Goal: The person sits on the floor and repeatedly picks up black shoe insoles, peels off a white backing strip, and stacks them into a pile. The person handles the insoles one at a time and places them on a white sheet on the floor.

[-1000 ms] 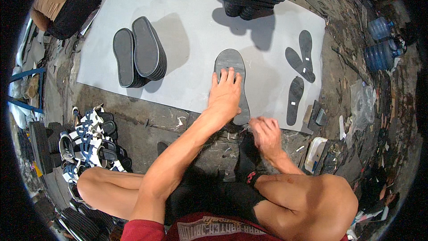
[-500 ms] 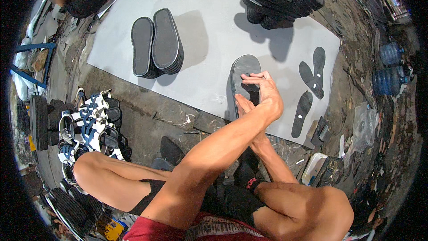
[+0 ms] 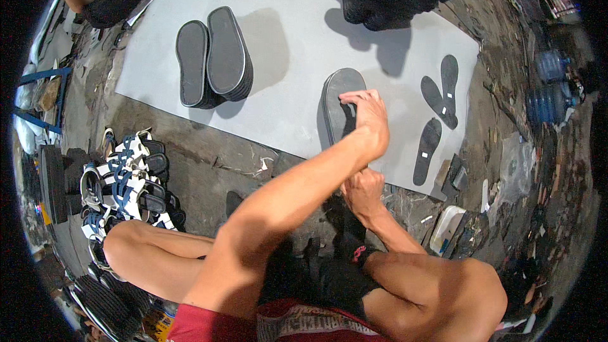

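A dark sole (image 3: 343, 86) is laid on the pale grey sheet (image 3: 297, 44), right of its middle and close to its near edge, the sole's near end being hidden by the left forearm. The sole's upper face is covered in part by the left hand (image 3: 372, 117), whose fingers are bent over it; whether it is gripped cannot be told. The right hand (image 3: 365, 191) is clenched at the sheet's near edge, and whether anything is held inside cannot be seen. Two stacks of thick soles (image 3: 228, 50) are stood side by side toward the left edge, a black pile of soles (image 3: 392, 0) is set by the far edge, and three thin insoles (image 3: 427, 161) are laid along the right edge.
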`<state>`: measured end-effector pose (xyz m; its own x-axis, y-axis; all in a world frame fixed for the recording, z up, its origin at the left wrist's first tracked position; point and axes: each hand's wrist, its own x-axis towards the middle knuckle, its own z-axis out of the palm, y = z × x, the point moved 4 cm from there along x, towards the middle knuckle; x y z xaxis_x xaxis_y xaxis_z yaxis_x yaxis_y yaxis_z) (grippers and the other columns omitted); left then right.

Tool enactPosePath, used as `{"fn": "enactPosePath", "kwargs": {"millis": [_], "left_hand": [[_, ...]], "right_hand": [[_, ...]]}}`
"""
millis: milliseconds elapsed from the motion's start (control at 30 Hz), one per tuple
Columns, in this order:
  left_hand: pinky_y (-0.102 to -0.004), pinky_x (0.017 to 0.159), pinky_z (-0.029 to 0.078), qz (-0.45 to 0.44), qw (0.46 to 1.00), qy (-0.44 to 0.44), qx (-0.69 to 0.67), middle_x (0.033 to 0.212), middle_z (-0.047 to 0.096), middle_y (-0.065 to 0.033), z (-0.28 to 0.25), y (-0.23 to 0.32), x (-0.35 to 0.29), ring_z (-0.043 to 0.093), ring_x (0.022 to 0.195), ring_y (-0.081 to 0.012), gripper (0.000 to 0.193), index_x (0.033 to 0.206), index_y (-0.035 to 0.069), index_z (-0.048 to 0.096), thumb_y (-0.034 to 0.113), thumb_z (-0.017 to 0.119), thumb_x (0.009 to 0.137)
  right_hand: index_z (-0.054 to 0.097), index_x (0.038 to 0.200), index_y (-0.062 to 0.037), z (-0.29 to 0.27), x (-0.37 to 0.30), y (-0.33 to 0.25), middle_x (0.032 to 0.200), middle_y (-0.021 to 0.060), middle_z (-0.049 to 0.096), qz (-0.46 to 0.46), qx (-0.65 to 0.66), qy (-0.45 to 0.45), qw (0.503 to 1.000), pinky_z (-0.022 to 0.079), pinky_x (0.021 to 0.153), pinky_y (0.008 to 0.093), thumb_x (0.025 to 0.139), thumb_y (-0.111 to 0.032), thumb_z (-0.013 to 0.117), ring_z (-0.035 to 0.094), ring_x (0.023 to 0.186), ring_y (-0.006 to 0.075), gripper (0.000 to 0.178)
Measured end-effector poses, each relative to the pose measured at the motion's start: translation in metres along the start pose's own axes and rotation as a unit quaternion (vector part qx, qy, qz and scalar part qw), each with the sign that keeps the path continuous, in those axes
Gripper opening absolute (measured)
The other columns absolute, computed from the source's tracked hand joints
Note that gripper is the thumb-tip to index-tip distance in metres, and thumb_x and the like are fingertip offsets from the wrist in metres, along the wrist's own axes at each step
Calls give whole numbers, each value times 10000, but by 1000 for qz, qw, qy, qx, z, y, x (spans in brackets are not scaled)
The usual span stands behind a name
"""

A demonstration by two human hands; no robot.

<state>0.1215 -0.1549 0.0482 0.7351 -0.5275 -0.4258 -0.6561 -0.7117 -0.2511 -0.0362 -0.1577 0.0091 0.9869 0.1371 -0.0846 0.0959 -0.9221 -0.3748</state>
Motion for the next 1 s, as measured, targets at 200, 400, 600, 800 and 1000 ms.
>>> {"fn": "enactPosePath", "kwargs": {"millis": [200, 400, 600, 800, 1000], "left_hand": [[-586, 1088, 522, 61, 985, 90, -131, 1413, 585, -258, 13, -28, -12, 577, 1348, -463, 876, 1473, -18, 564, 326, 960, 771], [-522, 1162, 503, 125, 970, 120, -169, 1438, 575, -244, 13, -45, -26, 543, 1418, -427, 1280, 1508, -20, 528, 393, 1115, 447], [-529, 1226, 458, 130, 956, 149, -217, 1484, 555, -257, 23, -55, -34, 516, 1453, -444, 1350, 1535, -40, 504, 425, 1116, 425], [-612, 1316, 322, 61, 863, 235, -444, 1664, 358, -352, 56, -64, -75, 330, 1583, -543, 1369, 1672, -28, 320, 281, 1067, 567], [-636, 1314, 276, -133, 698, 336, -618, 1717, 221, -414, 99, 24, -118, 298, 1583, -568, 1391, 1757, -44, -33, 229, 943, 805]], "right_hand": [[793, 1201, -134, -52, -37, -16, 1104, 61, 834, 5, 127, 116, 985, 646, 677, 371, 947, -58, 798, 815, 837, 274, 265], [797, 1134, -13, -65, -39, 4, 1006, 150, 821, 5, 154, 152, 976, 598, 654, 377, 1041, -29, 729, 792, 754, 275, 117], [773, 1088, -1, -70, -11, 38, 1014, 163, 820, 120, 221, 134, 959, 593, 686, 410, 1107, -126, 675, 796, 782, 320, 159], [688, 1192, 50, -66, 22, 60, 1134, 208, 710, 145, 384, 155, 898, 552, 951, 422, 1166, -137, 536, 687, 1049, 296, 243], [572, 1360, 78, -53, 43, 13, 1226, 267, 613, 119, 201, 126, 964, 539, 1015, 518, 952, -315, 848, 656, 1165, 456, 630]]}}
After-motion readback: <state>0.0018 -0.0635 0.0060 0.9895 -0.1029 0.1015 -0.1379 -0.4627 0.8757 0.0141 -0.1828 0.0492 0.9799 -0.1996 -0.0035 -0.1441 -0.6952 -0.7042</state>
